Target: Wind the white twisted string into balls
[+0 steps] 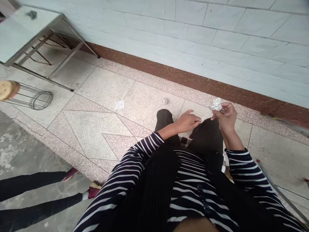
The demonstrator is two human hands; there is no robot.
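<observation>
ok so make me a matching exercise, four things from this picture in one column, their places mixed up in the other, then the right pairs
1. White bundle
2. Small ball
3. White scrap
4. Stool

A. On the floor, just beyond the left knee
B. At the picture's left edge, near the table
C. On the floor, between ball and stool
D. Held in the right hand

Pairs: 1-D, 2-A, 3-C, 4-B
</observation>
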